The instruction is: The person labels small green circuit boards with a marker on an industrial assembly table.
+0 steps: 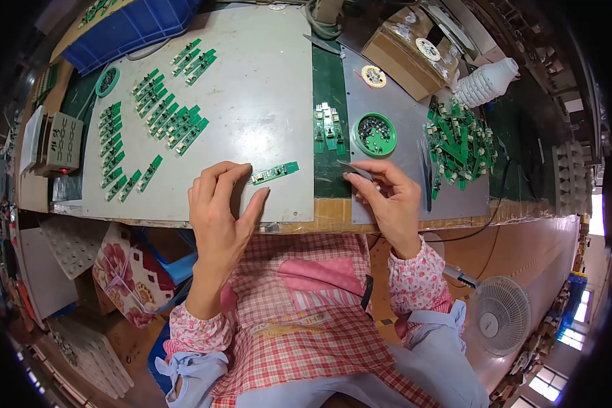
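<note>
A narrow green circuit board (pixel 275 173) lies on the pale work surface (pixel 251 81). Beside its left end is my left hand (pixel 222 209), thumb and fingers apart, with nothing between them. My right hand (pixel 391 202) pinches dark tweezers (pixel 355 168), whose tip points left. Just above the right hand stands a round green dish (pixel 375 134) of small dark parts. To its left, several narrow boards (pixel 330 129) lie side by side on the green strip. Rows of similar boards (pixel 158 102) are spread over the left of the pale surface.
A heap of green boards (pixel 459 143) is at the right, near a white ribbed stack (pixel 486 81) and a cardboard box (pixel 408 58). A blue crate (pixel 126 34) stands at the back left, a small control box (pixel 62 143) at the left edge. A fan (pixel 502 316) is lower right.
</note>
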Tool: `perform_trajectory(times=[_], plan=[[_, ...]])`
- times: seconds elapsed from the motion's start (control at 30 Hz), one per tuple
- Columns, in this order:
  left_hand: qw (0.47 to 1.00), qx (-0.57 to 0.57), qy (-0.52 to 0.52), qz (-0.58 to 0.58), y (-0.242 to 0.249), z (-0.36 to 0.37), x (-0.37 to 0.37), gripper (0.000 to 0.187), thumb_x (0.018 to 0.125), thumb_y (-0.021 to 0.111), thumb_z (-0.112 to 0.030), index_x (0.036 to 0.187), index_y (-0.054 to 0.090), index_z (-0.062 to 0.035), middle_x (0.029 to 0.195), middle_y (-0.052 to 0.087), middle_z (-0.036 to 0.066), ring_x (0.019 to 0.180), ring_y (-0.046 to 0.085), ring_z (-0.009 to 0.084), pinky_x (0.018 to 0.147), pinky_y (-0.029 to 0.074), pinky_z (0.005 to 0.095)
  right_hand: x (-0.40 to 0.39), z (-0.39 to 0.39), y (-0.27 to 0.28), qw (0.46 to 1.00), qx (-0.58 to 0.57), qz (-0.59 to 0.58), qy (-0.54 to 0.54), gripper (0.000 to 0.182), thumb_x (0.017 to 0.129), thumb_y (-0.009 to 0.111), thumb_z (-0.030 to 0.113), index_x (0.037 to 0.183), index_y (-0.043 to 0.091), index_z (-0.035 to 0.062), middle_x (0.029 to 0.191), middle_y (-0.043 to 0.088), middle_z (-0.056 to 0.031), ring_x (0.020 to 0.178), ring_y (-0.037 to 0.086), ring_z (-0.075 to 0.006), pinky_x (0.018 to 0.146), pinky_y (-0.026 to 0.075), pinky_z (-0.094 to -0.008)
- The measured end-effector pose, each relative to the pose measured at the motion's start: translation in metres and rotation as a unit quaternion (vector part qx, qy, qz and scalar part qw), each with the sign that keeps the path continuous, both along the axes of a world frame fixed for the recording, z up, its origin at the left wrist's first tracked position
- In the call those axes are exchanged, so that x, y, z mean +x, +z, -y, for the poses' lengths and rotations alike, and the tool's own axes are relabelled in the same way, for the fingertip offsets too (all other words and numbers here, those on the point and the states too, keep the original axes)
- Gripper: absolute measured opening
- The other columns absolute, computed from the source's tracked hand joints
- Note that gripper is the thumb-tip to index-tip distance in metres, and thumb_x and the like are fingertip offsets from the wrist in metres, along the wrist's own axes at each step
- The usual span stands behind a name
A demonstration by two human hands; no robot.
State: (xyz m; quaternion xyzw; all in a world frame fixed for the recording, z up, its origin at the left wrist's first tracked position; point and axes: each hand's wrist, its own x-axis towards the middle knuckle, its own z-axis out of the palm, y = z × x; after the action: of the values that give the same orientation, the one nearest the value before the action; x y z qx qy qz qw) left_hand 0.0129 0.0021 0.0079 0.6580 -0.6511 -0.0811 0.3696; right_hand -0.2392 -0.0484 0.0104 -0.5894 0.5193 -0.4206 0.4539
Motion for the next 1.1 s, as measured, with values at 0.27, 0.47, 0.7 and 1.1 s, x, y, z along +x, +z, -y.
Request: perform_trajectory(times=[0.27,0.47,0.7,1.1], plan=[[0.999,-0.030,-0.007,-0.014,-0.007,0.002,0.002,0.020,0.085,0.082,-0.007,0.103,0.075,-0.0063,0.105,0.070,0.007,0.095,0.063,0.0243,0.084,0.044,0.0359,0.023,0.014,0.017,0.995,-0.009,-0.041,0.092,0.017,0.095,0.076,0.010,0.108,0.075,-0.0013,0.087,0.077,-0.0052,0.077,0.070,-0.0082,0.066,0.052,-0.0236],[0.997,-0.068,-0.032,0.013,-0.007,0.005,0.001,0.021,0.086,0.080,-0.005,0.104,0.069,-0.0075,0.101,0.071,0.004,0.089,0.063,0.0230,0.081,0.041,0.0364,0.036,0.021,0.017,0.992,-0.010,-0.064,0.105,0.019,0.093,0.081,0.013,0.104,0.077,-0.0010,0.091,0.076,-0.0070,0.077,0.068,-0.0098,0.067,0.052,-0.0270],[0.997,-0.007,-0.019,-0.070,0.007,0.008,-0.003,0.022,0.086,0.081,-0.006,0.105,0.069,-0.0068,0.084,0.068,0.003,0.072,0.062,0.0206,0.074,0.041,0.0357,0.049,0.025,0.016,0.989,-0.073,-0.085,0.093,0.018,0.090,0.082,0.012,0.104,0.078,0.0006,0.091,0.074,-0.0090,0.079,0.068,-0.0150,0.069,0.052,-0.0283],[0.998,-0.027,-0.016,-0.055,0.005,0.009,-0.006,0.025,0.083,0.083,-0.007,0.106,0.075,-0.0081,0.081,0.068,0.003,0.072,0.063,0.0206,0.075,0.042,0.0350,0.052,0.019,0.012,0.984,-0.114,-0.124,0.057,0.015,0.087,0.083,0.009,0.100,0.079,0.0026,0.084,0.071,-0.0081,0.075,0.067,-0.0171,0.067,0.051,-0.0302]])
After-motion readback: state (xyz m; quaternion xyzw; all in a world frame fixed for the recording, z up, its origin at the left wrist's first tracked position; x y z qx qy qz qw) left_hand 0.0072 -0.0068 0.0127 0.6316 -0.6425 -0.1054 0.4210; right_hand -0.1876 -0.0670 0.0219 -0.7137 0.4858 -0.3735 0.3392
